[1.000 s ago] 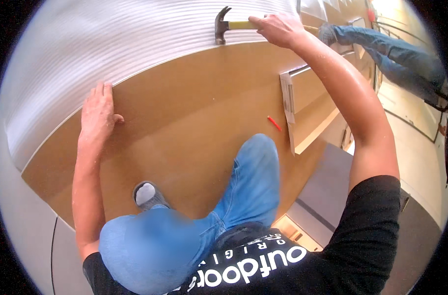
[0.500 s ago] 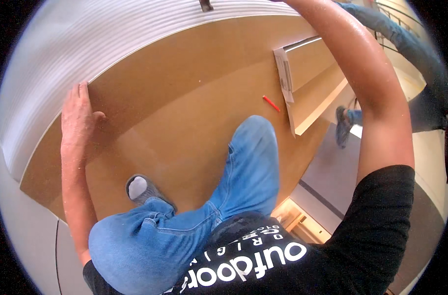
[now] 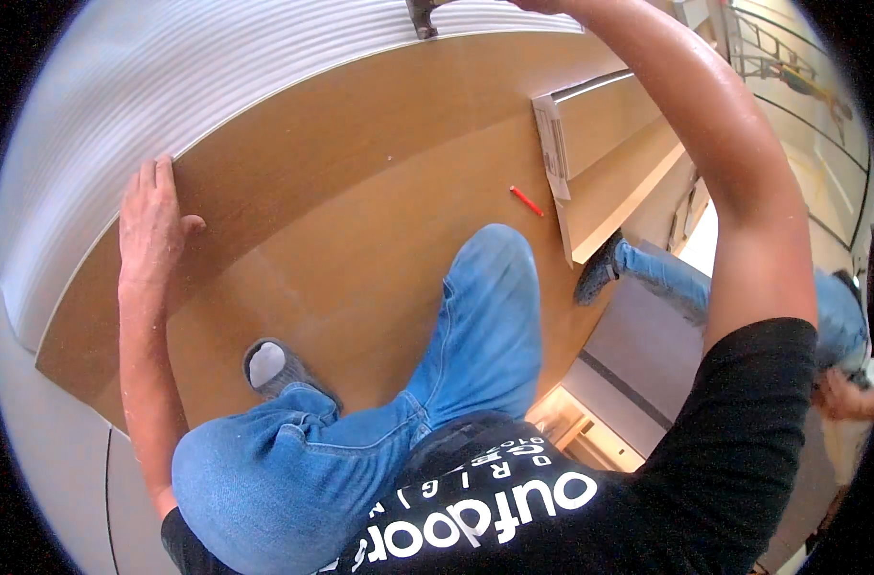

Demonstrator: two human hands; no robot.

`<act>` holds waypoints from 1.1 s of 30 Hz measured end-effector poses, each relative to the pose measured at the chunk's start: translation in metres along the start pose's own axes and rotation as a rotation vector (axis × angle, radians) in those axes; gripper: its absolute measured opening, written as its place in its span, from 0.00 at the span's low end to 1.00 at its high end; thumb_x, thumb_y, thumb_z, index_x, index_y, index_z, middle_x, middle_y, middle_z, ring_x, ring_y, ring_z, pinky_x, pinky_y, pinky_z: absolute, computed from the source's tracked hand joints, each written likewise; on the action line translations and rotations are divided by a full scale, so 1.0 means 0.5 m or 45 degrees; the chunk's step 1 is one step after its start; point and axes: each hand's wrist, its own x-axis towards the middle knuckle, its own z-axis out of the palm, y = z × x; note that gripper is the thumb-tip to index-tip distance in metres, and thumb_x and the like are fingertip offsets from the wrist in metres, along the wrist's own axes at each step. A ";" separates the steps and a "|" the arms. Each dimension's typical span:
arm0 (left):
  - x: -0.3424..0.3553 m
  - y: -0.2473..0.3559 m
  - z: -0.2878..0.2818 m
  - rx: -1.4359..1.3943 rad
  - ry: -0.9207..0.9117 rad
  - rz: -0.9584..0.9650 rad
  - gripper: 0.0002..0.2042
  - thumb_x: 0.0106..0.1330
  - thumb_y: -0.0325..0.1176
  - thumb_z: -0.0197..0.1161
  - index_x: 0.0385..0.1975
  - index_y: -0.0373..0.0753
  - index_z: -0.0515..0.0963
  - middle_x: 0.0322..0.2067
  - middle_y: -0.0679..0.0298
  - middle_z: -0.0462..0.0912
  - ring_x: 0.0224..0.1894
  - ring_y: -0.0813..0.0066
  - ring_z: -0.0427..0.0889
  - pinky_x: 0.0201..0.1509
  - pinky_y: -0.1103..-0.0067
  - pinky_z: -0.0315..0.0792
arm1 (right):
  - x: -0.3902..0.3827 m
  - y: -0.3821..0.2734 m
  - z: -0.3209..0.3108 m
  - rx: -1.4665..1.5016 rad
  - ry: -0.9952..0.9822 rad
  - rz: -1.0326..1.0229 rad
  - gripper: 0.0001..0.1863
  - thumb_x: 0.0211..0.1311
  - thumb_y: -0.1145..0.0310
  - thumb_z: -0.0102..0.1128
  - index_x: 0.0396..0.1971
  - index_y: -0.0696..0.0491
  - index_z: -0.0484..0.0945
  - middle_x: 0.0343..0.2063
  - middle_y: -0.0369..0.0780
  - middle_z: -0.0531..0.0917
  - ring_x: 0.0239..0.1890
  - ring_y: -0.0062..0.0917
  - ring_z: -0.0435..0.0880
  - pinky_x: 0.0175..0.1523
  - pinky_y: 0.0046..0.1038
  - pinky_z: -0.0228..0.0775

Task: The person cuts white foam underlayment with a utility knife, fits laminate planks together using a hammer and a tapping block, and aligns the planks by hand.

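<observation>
My left hand (image 3: 154,220) lies flat with its fingers apart on the brown panel (image 3: 360,144), at its white-edged rim on the far left. At the top of the view, my right hand (image 3: 542,5) is mostly cut off, gripping a hammer (image 3: 422,19) whose dark head is at the panel's upper edge. White ribbed sheeting (image 3: 217,57) runs along that edge, beyond the panel. A small red stick (image 3: 526,200), perhaps a pencil, lies on the panel to the right of centre. My bent, jeans-clad legs rest on the panel.
An open cardboard package (image 3: 600,192) lies on the panel's right part. A co-worker's leg (image 3: 662,268) reaches to the panel's right edge, with that person's hand (image 3: 844,393) farther right. A grey slab (image 3: 619,355) is at lower right, a metal frame (image 3: 772,57) at upper right.
The hammer and my right hand rose in the view from a second ago, then the head shifted slightly right. The co-worker's legs moved from upper right to lower beside the panel.
</observation>
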 end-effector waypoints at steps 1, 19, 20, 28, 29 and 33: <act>0.000 0.002 -0.002 0.007 0.004 0.001 0.43 0.43 0.29 0.83 0.64 0.32 0.68 0.54 0.53 0.76 0.59 0.53 0.76 0.63 0.64 0.72 | 0.004 0.003 0.000 -0.031 -0.075 -0.053 0.13 0.67 0.62 0.61 0.50 0.46 0.81 0.34 0.45 0.88 0.39 0.43 0.89 0.43 0.46 0.79; 0.016 -0.020 0.014 -0.070 -0.049 0.051 0.42 0.44 0.30 0.83 0.63 0.32 0.70 0.54 0.53 0.77 0.60 0.53 0.76 0.64 0.63 0.72 | 0.001 0.009 0.023 -0.005 -0.086 -0.170 0.10 0.66 0.64 0.59 0.44 0.50 0.81 0.32 0.48 0.87 0.39 0.44 0.88 0.43 0.47 0.79; 0.018 -0.026 0.021 -0.072 -0.046 0.042 0.42 0.44 0.30 0.83 0.63 0.32 0.70 0.54 0.53 0.77 0.60 0.53 0.76 0.64 0.63 0.72 | -0.006 0.006 0.020 0.057 -0.011 -0.090 0.10 0.67 0.64 0.58 0.44 0.50 0.80 0.33 0.48 0.87 0.39 0.45 0.88 0.42 0.47 0.79; 0.031 -0.062 0.069 -0.257 -0.040 0.094 0.48 0.47 0.35 0.83 0.71 0.37 0.63 0.64 0.46 0.69 0.66 0.44 0.71 0.73 0.62 0.69 | -0.132 -0.288 0.090 0.556 0.447 -0.410 0.17 0.69 0.60 0.61 0.56 0.37 0.81 0.28 0.39 0.82 0.30 0.38 0.85 0.31 0.41 0.78; 0.011 -0.081 0.102 -0.252 0.093 0.051 0.48 0.48 0.35 0.83 0.71 0.40 0.63 0.66 0.48 0.67 0.67 0.46 0.70 0.73 0.62 0.68 | -0.129 -0.370 0.070 0.637 0.402 -0.593 0.19 0.66 0.62 0.63 0.57 0.35 0.80 0.26 0.37 0.78 0.29 0.36 0.83 0.30 0.39 0.76; -0.075 -0.125 0.139 -0.556 0.229 -0.016 0.39 0.56 0.36 0.78 0.70 0.45 0.68 0.66 0.51 0.68 0.69 0.48 0.68 0.75 0.59 0.64 | -0.121 -0.633 0.086 0.692 0.243 -0.996 0.28 0.62 0.66 0.60 0.64 0.33 0.76 0.31 0.38 0.77 0.35 0.34 0.81 0.36 0.38 0.75</act>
